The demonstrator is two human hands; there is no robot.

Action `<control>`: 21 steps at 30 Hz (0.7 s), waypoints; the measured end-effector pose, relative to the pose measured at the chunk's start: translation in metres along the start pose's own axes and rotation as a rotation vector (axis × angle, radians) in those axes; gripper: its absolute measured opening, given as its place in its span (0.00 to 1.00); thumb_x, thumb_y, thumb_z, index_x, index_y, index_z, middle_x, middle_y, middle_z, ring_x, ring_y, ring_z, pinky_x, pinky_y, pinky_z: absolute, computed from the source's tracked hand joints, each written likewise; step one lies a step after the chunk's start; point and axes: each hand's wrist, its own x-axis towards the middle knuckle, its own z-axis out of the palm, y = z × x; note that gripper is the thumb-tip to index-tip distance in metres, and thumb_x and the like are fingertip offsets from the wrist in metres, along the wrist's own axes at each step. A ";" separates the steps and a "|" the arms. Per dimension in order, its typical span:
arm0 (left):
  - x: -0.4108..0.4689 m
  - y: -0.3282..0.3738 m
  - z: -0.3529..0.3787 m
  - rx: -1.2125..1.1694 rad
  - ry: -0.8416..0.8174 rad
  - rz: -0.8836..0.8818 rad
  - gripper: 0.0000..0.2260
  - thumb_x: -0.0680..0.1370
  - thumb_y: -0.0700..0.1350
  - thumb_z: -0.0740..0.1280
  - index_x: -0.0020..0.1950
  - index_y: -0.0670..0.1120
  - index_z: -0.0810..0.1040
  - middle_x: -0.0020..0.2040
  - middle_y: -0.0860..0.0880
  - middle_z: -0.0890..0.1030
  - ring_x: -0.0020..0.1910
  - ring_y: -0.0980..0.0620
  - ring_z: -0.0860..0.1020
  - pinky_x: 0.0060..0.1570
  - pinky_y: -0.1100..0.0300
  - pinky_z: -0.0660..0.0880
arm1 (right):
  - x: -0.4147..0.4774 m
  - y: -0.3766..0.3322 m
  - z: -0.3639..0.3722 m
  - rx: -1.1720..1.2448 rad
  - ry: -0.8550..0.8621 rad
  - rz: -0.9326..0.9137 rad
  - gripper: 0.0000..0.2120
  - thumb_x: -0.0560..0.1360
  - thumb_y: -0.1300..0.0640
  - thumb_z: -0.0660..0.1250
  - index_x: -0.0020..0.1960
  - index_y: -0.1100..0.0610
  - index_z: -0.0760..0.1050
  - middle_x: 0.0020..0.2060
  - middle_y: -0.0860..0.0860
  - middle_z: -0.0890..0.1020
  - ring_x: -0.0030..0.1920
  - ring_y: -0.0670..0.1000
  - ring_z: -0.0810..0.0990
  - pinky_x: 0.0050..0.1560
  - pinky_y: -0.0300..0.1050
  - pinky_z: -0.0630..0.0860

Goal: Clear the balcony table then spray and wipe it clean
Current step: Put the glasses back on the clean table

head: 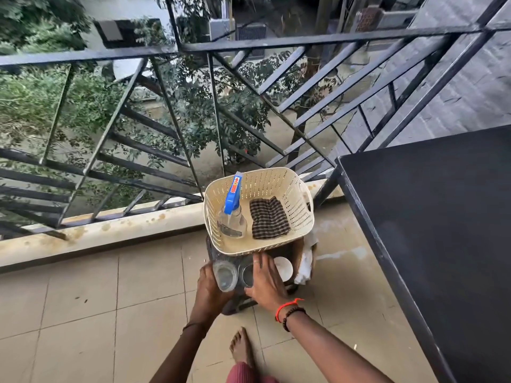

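"Two cleaning things first: where are they?"

"The spray bottle (231, 217), clear with a blue trigger head, stands in the left of a cream perforated basket (265, 181). The checked cloth (268, 218) lies folded on the basket's floor just beside it, to the right."

"And the basket?"

"It sits on a dark stool (235, 305) on the tiled floor (83, 299). The black tabletop (442, 217) is off to the right and higher, with its corner near the basket."

"What are the hands doing?"

"Both are low on the stool, just in front of the basket. The left hand (208, 288) grips a clear glass (225, 276), its fingers curled round the side. The right hand (266, 280) lies over a second glass (246, 273) with its fingers spread and fairly straight, clasping nothing that I can see. A red thread and dark beads circle that wrist."

"Anything else nearby?"

"A white cup (283, 268) stands just right of the right hand, against a brown woven container (313, 261) holding crumpled white paper. A bare foot (242, 345) rests on the tiles below the hands. A black metal railing (276, 41) runs behind everything, with trees beyond."
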 end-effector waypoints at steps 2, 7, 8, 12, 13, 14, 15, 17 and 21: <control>-0.003 0.000 -0.001 0.002 0.011 0.005 0.39 0.61 0.42 0.83 0.67 0.34 0.68 0.61 0.39 0.73 0.61 0.41 0.73 0.60 0.53 0.71 | -0.002 0.000 0.001 0.007 0.002 -0.017 0.42 0.67 0.52 0.72 0.74 0.62 0.55 0.67 0.57 0.65 0.67 0.57 0.65 0.72 0.46 0.62; -0.014 -0.001 -0.014 0.033 -0.009 0.022 0.40 0.62 0.42 0.82 0.68 0.34 0.66 0.63 0.39 0.72 0.61 0.43 0.72 0.60 0.57 0.70 | -0.014 -0.003 0.001 0.058 -0.023 -0.044 0.44 0.68 0.52 0.73 0.76 0.61 0.54 0.70 0.58 0.63 0.69 0.57 0.63 0.73 0.47 0.61; -0.014 -0.001 -0.018 0.052 -0.019 0.027 0.41 0.62 0.41 0.82 0.69 0.34 0.66 0.63 0.38 0.72 0.62 0.41 0.72 0.61 0.55 0.70 | -0.016 -0.004 0.001 0.063 -0.026 -0.047 0.44 0.68 0.52 0.73 0.76 0.61 0.54 0.70 0.58 0.62 0.70 0.57 0.62 0.74 0.47 0.60; -0.024 0.005 -0.035 0.116 -0.037 0.041 0.42 0.62 0.40 0.81 0.70 0.33 0.65 0.64 0.37 0.71 0.63 0.40 0.72 0.60 0.57 0.69 | -0.032 -0.010 -0.009 0.061 -0.013 -0.067 0.44 0.66 0.52 0.73 0.75 0.60 0.55 0.68 0.56 0.64 0.68 0.56 0.65 0.72 0.46 0.62; -0.026 0.006 -0.039 0.133 -0.042 0.047 0.41 0.62 0.40 0.81 0.70 0.34 0.65 0.64 0.37 0.72 0.63 0.39 0.72 0.59 0.59 0.68 | -0.035 -0.011 -0.011 0.060 -0.010 -0.073 0.44 0.66 0.52 0.74 0.75 0.60 0.56 0.67 0.56 0.65 0.67 0.56 0.65 0.71 0.46 0.63; -0.029 0.009 -0.043 0.149 -0.051 0.058 0.41 0.62 0.40 0.81 0.70 0.34 0.66 0.64 0.37 0.72 0.63 0.39 0.72 0.58 0.59 0.68 | -0.039 -0.013 -0.017 0.062 -0.003 -0.076 0.44 0.66 0.52 0.74 0.75 0.59 0.56 0.66 0.55 0.65 0.66 0.55 0.66 0.70 0.45 0.64; -0.030 0.010 -0.046 0.163 -0.061 0.064 0.40 0.62 0.40 0.81 0.70 0.34 0.66 0.64 0.37 0.72 0.63 0.39 0.73 0.58 0.59 0.69 | -0.041 -0.014 -0.019 0.067 -0.001 -0.077 0.44 0.66 0.52 0.74 0.75 0.59 0.57 0.65 0.55 0.65 0.65 0.55 0.66 0.70 0.45 0.64; -0.038 0.021 -0.055 0.189 -0.078 0.085 0.41 0.62 0.41 0.81 0.70 0.34 0.66 0.64 0.37 0.72 0.62 0.39 0.73 0.58 0.58 0.70 | -0.054 -0.017 -0.031 0.084 0.017 -0.071 0.43 0.66 0.53 0.74 0.75 0.58 0.57 0.65 0.55 0.65 0.65 0.55 0.66 0.70 0.45 0.64; -0.051 0.042 -0.072 0.244 -0.105 0.135 0.42 0.63 0.44 0.82 0.70 0.35 0.66 0.65 0.38 0.73 0.62 0.40 0.74 0.58 0.60 0.70 | -0.074 -0.021 -0.051 0.111 0.049 -0.082 0.43 0.66 0.53 0.74 0.75 0.58 0.57 0.65 0.55 0.65 0.67 0.56 0.65 0.71 0.46 0.63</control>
